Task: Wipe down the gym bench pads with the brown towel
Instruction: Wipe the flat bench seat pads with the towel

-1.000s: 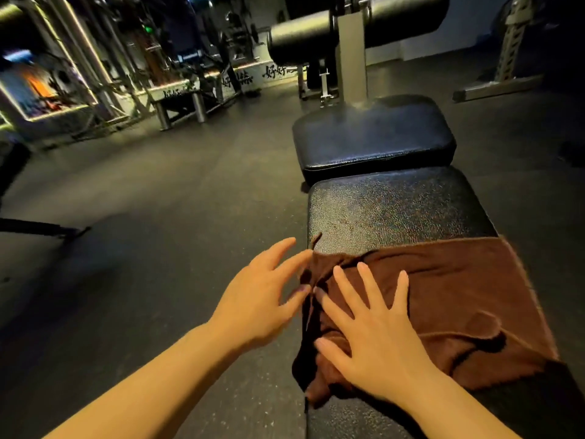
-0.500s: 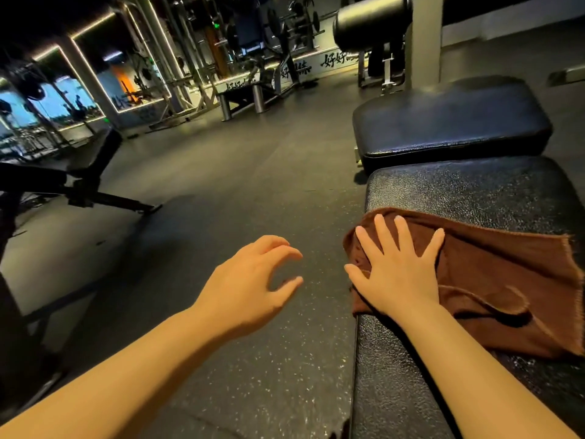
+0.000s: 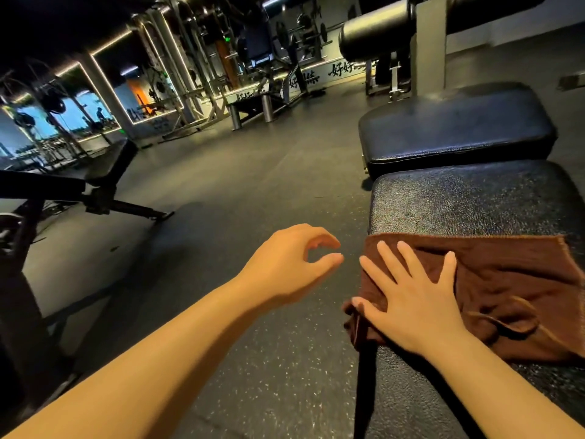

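On the near pad (image 3: 474,201), the right hand (image 3: 411,299) presses flat, fingers spread, on the towel (image 3: 506,280), which has slid leftward to the pad's left edge since a second ago, suggesting mid-wipe, while the left hand (image 3: 285,267), loosely curled and empty, hovers beside it.

dark speckled floor (image 3: 253,172), mirrors (image 3: 79,112), racks (image 3: 177,74)

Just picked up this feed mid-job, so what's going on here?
A person is wiping a gym bench. The right hand presses flat, fingers spread, on the brown towel at the left edge of the near bench pad. The left hand hangs over the floor beside the bench, fingers loosely curled, holding nothing. The far pad has no towel on it.
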Motion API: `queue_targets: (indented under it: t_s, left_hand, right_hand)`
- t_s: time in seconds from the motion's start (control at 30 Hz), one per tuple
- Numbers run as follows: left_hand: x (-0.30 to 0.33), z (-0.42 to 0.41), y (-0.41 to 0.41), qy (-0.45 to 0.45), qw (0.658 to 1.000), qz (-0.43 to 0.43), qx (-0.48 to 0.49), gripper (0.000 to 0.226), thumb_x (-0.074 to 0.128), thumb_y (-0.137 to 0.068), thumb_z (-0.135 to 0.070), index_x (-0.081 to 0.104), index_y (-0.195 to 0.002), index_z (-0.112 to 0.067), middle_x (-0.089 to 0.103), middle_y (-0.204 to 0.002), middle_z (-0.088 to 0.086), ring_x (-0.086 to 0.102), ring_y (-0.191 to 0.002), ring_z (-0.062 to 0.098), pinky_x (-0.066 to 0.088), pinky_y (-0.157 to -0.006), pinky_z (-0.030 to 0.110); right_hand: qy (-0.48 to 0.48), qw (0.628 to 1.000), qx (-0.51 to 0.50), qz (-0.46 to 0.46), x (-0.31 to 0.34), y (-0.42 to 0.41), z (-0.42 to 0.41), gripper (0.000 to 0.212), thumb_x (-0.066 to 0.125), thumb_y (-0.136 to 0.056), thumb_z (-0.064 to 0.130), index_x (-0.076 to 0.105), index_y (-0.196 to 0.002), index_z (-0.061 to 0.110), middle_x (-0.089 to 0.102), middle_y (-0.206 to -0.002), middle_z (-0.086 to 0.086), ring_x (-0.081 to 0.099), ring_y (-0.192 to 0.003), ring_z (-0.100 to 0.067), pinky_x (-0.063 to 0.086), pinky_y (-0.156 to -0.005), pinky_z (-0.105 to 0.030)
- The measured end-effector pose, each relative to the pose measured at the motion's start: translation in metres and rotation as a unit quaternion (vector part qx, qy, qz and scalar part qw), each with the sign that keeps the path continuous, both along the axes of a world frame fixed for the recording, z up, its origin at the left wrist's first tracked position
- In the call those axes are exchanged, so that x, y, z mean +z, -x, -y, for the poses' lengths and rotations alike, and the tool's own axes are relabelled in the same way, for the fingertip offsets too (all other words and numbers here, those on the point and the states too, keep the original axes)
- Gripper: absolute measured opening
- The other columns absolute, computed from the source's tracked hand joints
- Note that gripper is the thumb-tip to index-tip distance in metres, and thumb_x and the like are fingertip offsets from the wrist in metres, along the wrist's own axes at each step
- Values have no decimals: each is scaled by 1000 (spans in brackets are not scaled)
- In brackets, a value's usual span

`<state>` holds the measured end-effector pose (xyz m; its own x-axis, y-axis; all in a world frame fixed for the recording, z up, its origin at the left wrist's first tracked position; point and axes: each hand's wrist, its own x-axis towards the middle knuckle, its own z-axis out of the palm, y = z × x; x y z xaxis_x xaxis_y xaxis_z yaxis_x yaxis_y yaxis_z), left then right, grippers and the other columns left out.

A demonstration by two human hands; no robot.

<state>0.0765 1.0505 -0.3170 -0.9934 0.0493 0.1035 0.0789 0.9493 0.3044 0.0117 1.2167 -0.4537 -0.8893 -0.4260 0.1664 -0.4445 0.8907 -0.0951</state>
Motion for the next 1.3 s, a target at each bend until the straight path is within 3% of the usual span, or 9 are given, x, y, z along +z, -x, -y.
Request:
queue_targets:
  t_s: [0.07,0.13,0.2,0.33,0.43,0.57,0.93,1.1,1.3]
  left_hand:
    - [7,-8,-4,-18,1000,-14,-11,29,57,-97,-41,64,-122,-30,62,-123,-12,56,-114,5,47,-99,32]
    - [12,-12,-10,-1,999,-20,-29,30,56,-97,-42,63,-124,-31,60,-126,-15,55,-115,5,48,-97,32]
    - [16,-9,-17,24,999,-17,-41,31,55,-97,-43,62,-125,-32,59,-128,-16,54,-116,4,49,-95,33]
    - [13,11,-22,25,999,-12,-36,30,55,-97,-45,63,-124,-32,61,-125,-16,55,-115,4,49,-96,34]
    - [-4,21,-22,-4,999,15,-36,29,57,-96,-42,65,-121,-30,63,-123,-13,58,-112,4,49,-97,33]
    - [-32,13,-15,101,986,79,-110,35,55,-97,-46,60,-128,-31,57,-129,-12,54,-117,7,45,-97,29]
    - [-55,-50,19,83,976,26,-198,42,44,-90,-55,59,-123,-35,55,-118,-12,55,-108,12,50,-87,40]
    - [-45,-24,1,114,973,19,-201,39,50,-93,-57,58,-126,-38,52,-129,-18,53,-115,7,50,-90,36]
    - [-34,14,-19,-42,984,100,-142,36,54,-84,-70,57,-111,-46,57,-121,-23,56,-109,-8,49,-93,21]
  right_hand:
    - [1,999,-23,-28,-1,14,-4,91,-8,-70,81,10,-153,50,0,-166,9,-3,-153,-20,-13,-104,-72]
    - [-5,999,-42,-33,1,20,-4,97,-20,-63,80,-6,-153,47,-14,-164,10,-16,-151,-18,-16,-104,-71]
    - [-11,999,-34,-30,4,18,-4,96,-18,-68,80,5,-154,45,-4,-166,6,-6,-152,-21,-10,-106,-72]
    - [6,1000,-1,-21,-6,-2,-7,82,4,-94,68,57,-139,24,47,-149,-11,42,-137,-38,13,-103,-75]
    - [-4,998,29,-52,-13,-30,-10,69,16,-98,60,57,-139,22,47,-148,-12,44,-136,-40,18,-103,-76]
    - [-5,995,71,-71,-26,-68,-24,63,36,-89,56,55,-141,25,45,-151,-10,42,-138,-39,19,-103,-74]
    - [-50,994,79,-60,-19,-59,-61,74,33,-80,75,58,-135,32,49,-149,0,44,-139,-26,23,-95,-84]
    - [-18,998,-52,-24,-2,-2,-77,105,-20,-59,91,-3,-153,48,-12,-163,15,-13,-151,-13,-11,-107,-74]
    - [-62,997,-39,0,-2,-25,-60,89,-17,-73,70,-11,-155,36,-19,-164,-2,-18,-150,-29,-11,-108,-73]
